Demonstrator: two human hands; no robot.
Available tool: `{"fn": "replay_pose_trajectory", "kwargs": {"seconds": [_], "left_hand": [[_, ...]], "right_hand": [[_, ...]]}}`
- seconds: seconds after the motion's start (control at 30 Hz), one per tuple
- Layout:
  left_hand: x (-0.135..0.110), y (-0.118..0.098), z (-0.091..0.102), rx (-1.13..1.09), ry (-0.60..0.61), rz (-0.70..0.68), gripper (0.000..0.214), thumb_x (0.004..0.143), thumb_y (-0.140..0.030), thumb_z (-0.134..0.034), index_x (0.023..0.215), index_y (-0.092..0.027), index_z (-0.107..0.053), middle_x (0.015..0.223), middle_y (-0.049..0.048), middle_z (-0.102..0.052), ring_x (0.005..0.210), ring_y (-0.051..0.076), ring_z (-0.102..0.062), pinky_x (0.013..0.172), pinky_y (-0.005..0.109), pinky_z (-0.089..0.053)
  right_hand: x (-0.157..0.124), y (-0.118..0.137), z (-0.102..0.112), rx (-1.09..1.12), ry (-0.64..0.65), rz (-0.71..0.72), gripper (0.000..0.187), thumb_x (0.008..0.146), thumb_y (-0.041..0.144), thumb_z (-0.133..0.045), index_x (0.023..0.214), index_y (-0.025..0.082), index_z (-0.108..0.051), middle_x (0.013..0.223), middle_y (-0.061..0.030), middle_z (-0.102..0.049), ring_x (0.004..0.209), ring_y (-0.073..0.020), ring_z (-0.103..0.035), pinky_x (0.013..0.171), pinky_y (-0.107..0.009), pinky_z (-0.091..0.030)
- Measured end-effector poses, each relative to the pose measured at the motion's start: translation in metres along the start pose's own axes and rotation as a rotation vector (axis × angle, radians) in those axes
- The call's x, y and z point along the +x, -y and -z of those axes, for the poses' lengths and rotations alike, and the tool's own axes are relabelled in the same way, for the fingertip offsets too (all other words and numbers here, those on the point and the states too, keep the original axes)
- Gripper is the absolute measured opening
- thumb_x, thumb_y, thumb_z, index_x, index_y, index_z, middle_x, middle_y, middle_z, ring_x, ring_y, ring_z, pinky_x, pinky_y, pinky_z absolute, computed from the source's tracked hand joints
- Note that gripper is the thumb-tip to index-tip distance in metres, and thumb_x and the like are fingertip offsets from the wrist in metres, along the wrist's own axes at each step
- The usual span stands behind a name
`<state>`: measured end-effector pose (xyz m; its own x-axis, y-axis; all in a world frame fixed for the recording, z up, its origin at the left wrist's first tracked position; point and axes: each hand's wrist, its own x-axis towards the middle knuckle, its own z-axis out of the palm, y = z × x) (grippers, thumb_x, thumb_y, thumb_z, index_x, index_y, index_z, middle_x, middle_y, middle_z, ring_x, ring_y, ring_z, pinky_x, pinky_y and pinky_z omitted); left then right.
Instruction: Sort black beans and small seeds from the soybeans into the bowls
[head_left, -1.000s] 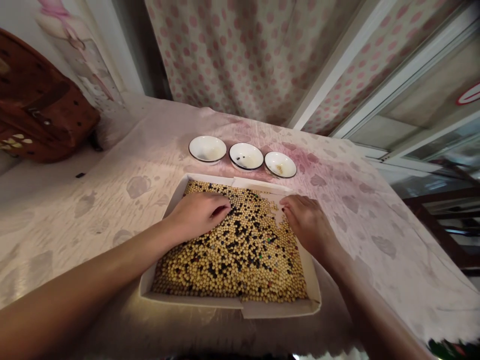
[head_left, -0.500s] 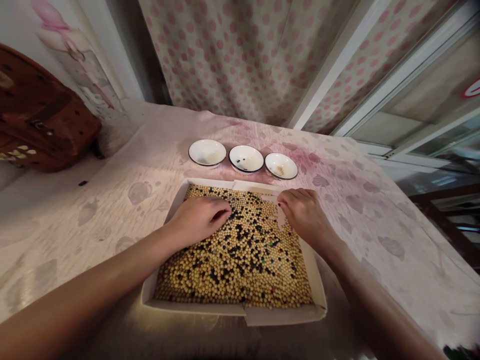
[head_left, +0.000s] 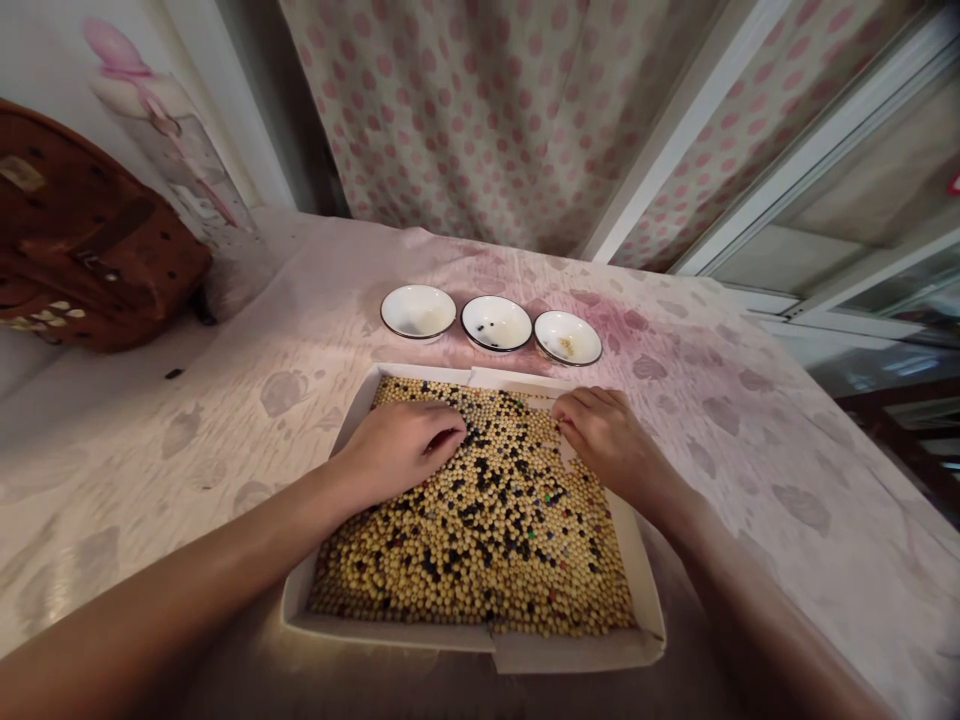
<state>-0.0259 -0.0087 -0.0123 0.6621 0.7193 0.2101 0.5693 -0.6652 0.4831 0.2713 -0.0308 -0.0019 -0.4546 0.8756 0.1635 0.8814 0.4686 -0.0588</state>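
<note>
A shallow white cardboard box (head_left: 574, 655) holds a layer of small round beads (head_left: 480, 520), mostly yellow, with many black ones and a few green, red and blue. Over the far left part of the beads rests my left hand (head_left: 405, 445), its fingers curled together with a dark hollow between thumb and fingers; what it holds is hidden. My right hand (head_left: 604, 430) is at the box's far right corner, thumb and fingers pinched together. Anything between those fingertips is too small to make out. Near it a patch of white box floor shows through.
Behind the box stand three white dark-rimmed bowls: the left bowl (head_left: 418, 311) looks bare, the middle bowl (head_left: 496, 323) has a few black beads, the right bowl (head_left: 568, 337) some yellow ones. A brown backpack (head_left: 97, 240) sits at left on the patterned tablecloth (head_left: 720, 420). A dotted curtain (head_left: 480, 120) hangs behind.
The whole view has shifted slightly, with the box and bowls lower in the picture. My right hand has moved slightly left relative to the box. My left hand stays curled over the beads.
</note>
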Motion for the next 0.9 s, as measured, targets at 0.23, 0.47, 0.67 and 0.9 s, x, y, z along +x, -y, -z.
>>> {"fn": "replay_pose_trajectory", "kwargs": {"seconds": [0.23,0.47,0.67,0.9], "left_hand": [[0.0000,0.0000,0.0001,-0.001,0.001,-0.005,0.023,0.099,-0.023,-0.051,0.097,-0.020,-0.074,0.089,0.0033,-0.075,0.079,0.019,-0.069,0.070,0.031,-0.048],[0.0000,0.0006,-0.0016,-0.003,-0.004,-0.004,0.023,0.099,-0.024,-0.051,0.096,-0.020,-0.074,0.090,0.0032,-0.074,0.080,0.018,-0.069,0.070,0.031,-0.048],[-0.0003,0.0014,-0.0018,-0.005,-0.001,0.004,0.024,0.100,-0.025,-0.050,0.097,-0.021,-0.074,0.090,0.0031,-0.074,0.081,0.019,-0.070,0.072,0.033,-0.050],[-0.0002,0.0007,-0.0016,-0.003,0.001,0.007,0.023,0.099,-0.023,-0.051,0.096,-0.021,-0.074,0.091,0.0024,-0.075,0.081,0.018,-0.069,0.071,0.032,-0.049]], "right_hand": [[0.0004,-0.0029,-0.0020,0.027,0.000,0.004,0.020,0.100,0.015,-0.042,0.086,0.020,-0.055,0.086,-0.0067,-0.062,0.087,-0.0231,-0.057,0.082,-0.038,-0.038],[0.0036,-0.0084,0.0009,0.087,0.021,0.028,0.017,0.095,0.014,-0.046,0.080,0.021,-0.050,0.082,-0.0046,-0.060,0.079,-0.0205,-0.055,0.079,-0.038,-0.039],[0.0060,-0.0072,0.0005,0.152,0.031,0.044,0.016,0.096,0.013,-0.043,0.084,0.021,-0.051,0.088,-0.0063,-0.060,0.085,-0.0215,-0.056,0.079,-0.037,-0.041],[0.0052,-0.0038,-0.0041,0.250,0.036,-0.002,0.015,0.094,0.010,-0.042,0.087,0.022,-0.048,0.092,-0.0064,-0.057,0.083,-0.0199,-0.055,0.075,-0.034,-0.043]]}}
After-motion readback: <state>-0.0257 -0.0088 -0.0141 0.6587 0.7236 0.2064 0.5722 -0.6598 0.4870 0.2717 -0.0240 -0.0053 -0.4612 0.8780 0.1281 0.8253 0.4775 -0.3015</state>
